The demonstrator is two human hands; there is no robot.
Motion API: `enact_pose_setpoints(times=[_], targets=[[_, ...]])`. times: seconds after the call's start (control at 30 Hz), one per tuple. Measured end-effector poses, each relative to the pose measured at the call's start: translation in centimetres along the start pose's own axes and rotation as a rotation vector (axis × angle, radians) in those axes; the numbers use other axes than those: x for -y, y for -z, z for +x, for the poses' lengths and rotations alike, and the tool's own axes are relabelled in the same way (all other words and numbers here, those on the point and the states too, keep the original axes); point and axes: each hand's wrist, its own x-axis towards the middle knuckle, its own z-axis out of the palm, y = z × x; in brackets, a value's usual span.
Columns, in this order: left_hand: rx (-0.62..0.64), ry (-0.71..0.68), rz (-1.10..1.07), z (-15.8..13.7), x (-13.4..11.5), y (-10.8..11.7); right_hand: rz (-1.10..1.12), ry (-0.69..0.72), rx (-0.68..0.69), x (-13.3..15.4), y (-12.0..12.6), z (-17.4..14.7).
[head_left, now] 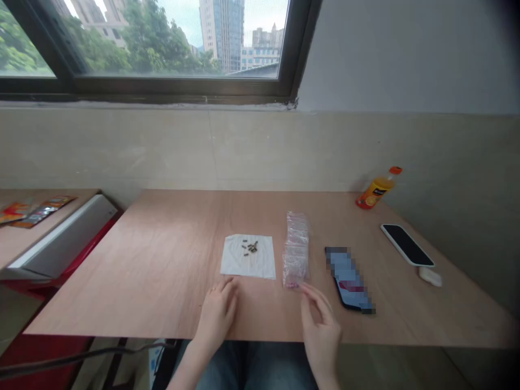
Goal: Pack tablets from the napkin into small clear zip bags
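My left hand (pixel 218 310) rests on the table just below a white paper sheet (pixel 231 265), its fingers loosely bent and nothing in them. Several small, dark, brass-looking cylindrical pieces (pixel 252 247) lie on that sheet, some bunched and some apart. To the right of it, clear plastic bags (pixel 296 252) are laid overlapping in a long strip, with a pinkish-red line along the near edge. My right hand (pixel 320 319) is at the near right corner of this strip, thumb and fingertips pinched together on the edge of a bag.
Right of the bags lies a phone (pixel 351 281) with a blurred screen. Farther right are a white-framed phone (pixel 407 245), a small white case (pixel 429 276) and an orange drink bottle (pixel 376 192). Packets (pixel 43 211) lie on another table at left. A dark cable (pixel 93 355) crosses the lower left.
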Motion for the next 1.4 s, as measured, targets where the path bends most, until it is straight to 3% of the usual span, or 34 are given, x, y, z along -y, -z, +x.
enact_pose_setpoints(times=[0.13,0.23,0.3,0.37,0.5,0.73,1.07,1.17,1.23,1.4], targets=[[-0.146,0.015,-0.113,4.5,2.1,-0.2,-0.031,0.001,0.203,-2.2,-3.7,0.7],[-0.248,0.194,-0.155,8.6,3.4,0.1,-0.068,0.111,0.371,-2.4,-5.7,1.8],[-0.250,0.287,-0.091,10.9,4.2,0.3,-0.111,0.171,0.449,-2.4,-7.1,2.5],[-0.225,0.294,-0.051,12.7,4.8,0.2,-0.156,0.200,0.503,-2.6,-8.1,2.9],[-0.173,0.253,0.023,14.8,5.4,-0.3,-0.202,0.192,0.536,-3.9,-8.7,2.8],[-0.148,0.226,0.097,16.6,5.4,-0.8,-0.219,0.162,0.566,-4.9,-7.5,2.5],[-0.228,0.227,0.149,16.0,4.9,-0.1,-0.174,0.145,0.542,-4.7,-7.3,2.6],[-0.231,0.175,0.116,14.0,4.1,-0.1,-0.134,0.123,0.538,-4.6,-7.1,3.0],[-0.168,0.085,0.125,12.0,3.6,-0.7,-0.096,0.096,0.519,-4.8,-6.9,3.2],[-0.038,-0.023,0.345,7.0,3.3,-2.5,-0.047,0.071,0.494,-5.6,-6.5,3.2]])
